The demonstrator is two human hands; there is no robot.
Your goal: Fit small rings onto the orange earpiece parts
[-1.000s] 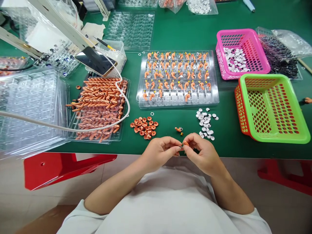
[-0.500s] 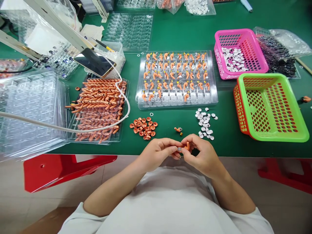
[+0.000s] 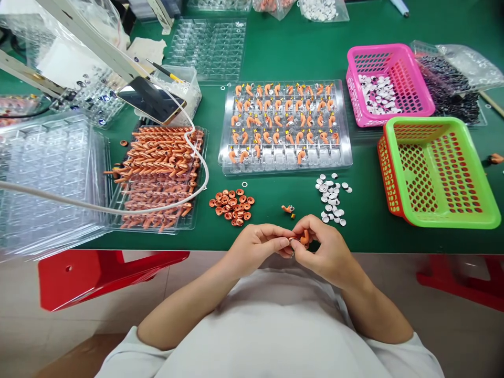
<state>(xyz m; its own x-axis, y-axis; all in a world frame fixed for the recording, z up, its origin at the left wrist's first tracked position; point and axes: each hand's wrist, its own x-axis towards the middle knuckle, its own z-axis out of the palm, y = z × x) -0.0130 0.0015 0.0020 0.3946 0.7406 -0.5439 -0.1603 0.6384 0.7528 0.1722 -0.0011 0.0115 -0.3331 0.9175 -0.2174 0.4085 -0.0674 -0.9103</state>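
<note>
Close together at the table's front edge, my left hand (image 3: 262, 247) and my right hand (image 3: 325, 249) are both closed in a pinch. Between the right fingers is a curved orange plastic piece (image 3: 304, 237). The left fingertips grip a small round part, mostly hidden, that meets the right fingertips. Just beyond the hands lies another curved orange piece (image 3: 287, 209) with a yellow bit beside it. Left of that is a pile of orange-brown cups (image 3: 232, 206); to the right are scattered white discs (image 3: 332, 199).
A clear tray (image 3: 287, 165) of curved orange pieces lies ahead. On the right stand a pink basket (image 3: 423, 100) with white discs and a green basket (image 3: 452, 223). At left are stacked clear trays (image 3: 47, 178), a tray of orange parts (image 3: 157, 173), a phone (image 3: 151, 100) and a white cable (image 3: 157, 211).
My right fingertips have shifted slightly over the small round part, covering more of it. The curved orange piece has moved a little to the right. Things on the table stay put.
</note>
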